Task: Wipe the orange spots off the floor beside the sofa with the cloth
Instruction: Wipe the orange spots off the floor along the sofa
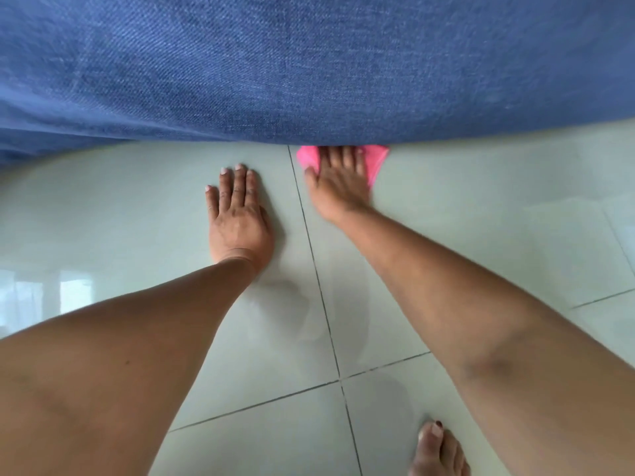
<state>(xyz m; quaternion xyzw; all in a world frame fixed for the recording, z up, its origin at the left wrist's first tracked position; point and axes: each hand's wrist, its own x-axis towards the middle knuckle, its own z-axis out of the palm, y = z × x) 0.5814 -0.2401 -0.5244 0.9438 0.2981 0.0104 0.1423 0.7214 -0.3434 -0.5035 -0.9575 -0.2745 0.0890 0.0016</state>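
Observation:
A pink cloth (375,161) lies on the pale floor tiles (481,214) right at the foot of the blue sofa (309,70). My right hand (338,182) presses flat on top of the cloth, fingers spread, fingertips touching the sofa's lower edge. Part of the cloth is hidden under that hand and the sofa. My left hand (238,214) rests palm down on the bare tile to the left of the cloth, fingers together, holding nothing. I see no orange spots on the visible floor.
The sofa's fabric fills the upper third of the view and blocks the way forward. Dark grout lines (319,286) cross the glossy tiles. A bare foot (438,451) stands at the bottom edge, right of centre.

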